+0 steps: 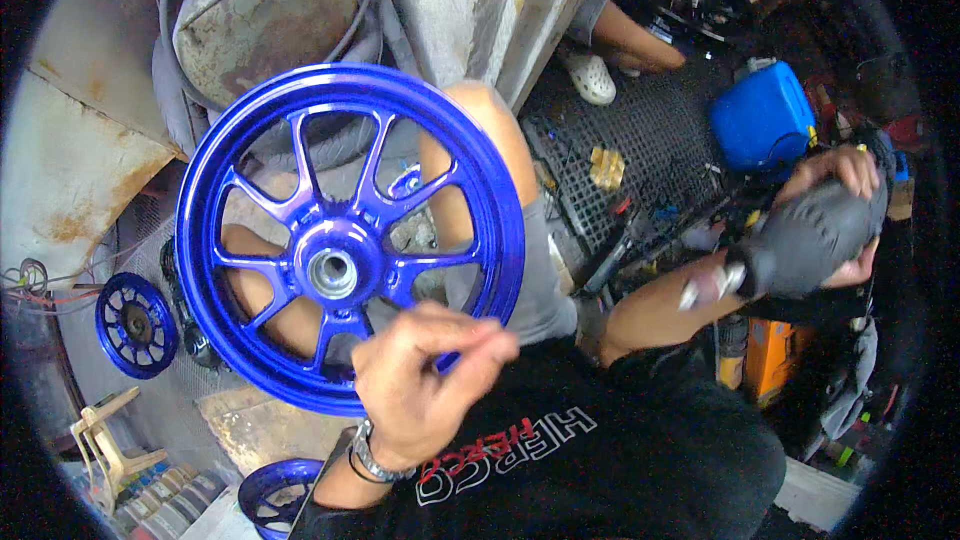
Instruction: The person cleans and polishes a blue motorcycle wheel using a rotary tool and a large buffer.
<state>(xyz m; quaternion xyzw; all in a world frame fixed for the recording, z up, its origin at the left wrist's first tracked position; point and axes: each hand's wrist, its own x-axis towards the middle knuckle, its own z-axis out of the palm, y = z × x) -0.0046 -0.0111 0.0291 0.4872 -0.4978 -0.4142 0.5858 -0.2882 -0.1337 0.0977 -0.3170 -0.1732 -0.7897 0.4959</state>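
A glossy blue motorcycle wheel rim (352, 390) faces up before me, my bent legs visible through and beside its spokes. Its hub (336, 270) has a bare metal ring around the central hole. Over the rim's near edge is my left hand (431, 379), thumb and fingers pinched together; no object shows between them. At the right, my right hand (825, 172) grips a dark grey, bulky handheld tool (810, 240), apart from the wheel. The tool's pale tip (712, 289) is blurred and points down to the left, so its exact kind is unclear.
Smaller blue wheels stand at left (136, 326) and bottom left (277, 491). A rusty tank (262, 22) and hoses sit behind. At upper right are a blue jerrycan (761, 116), a perforated rubber mat (660, 135), and another person's leg (637, 37) beside a black wheel.
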